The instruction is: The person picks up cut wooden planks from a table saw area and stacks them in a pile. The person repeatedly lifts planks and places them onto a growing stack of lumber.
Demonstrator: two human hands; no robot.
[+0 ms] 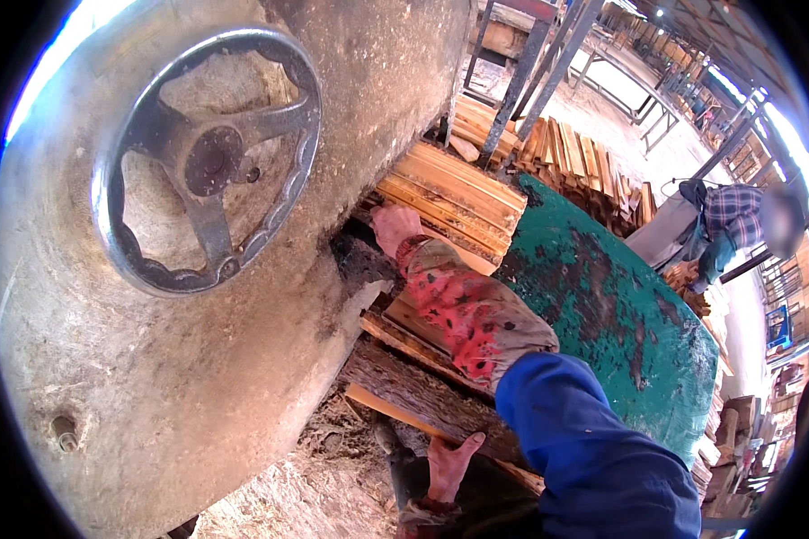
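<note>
My right hand, in a patterned red and beige sleeve cover, reaches to the near left corner of a bundle of stacked boards beside the metal machine body. Its fingers are bunched against the wood, and what they grip is partly hidden. Lower down, my left hand closes on the end of a thin wooden strip, with its thumb pointing right. Between the two hands lies a bark-covered slab, with sawn boards alongside it, partly under my right forearm.
A large handwheel sticks out from the machine body on my left. To the right stands a worn green surface. Beyond it are piled slats, metal posts and another person bending over. Sawdust covers the ground below.
</note>
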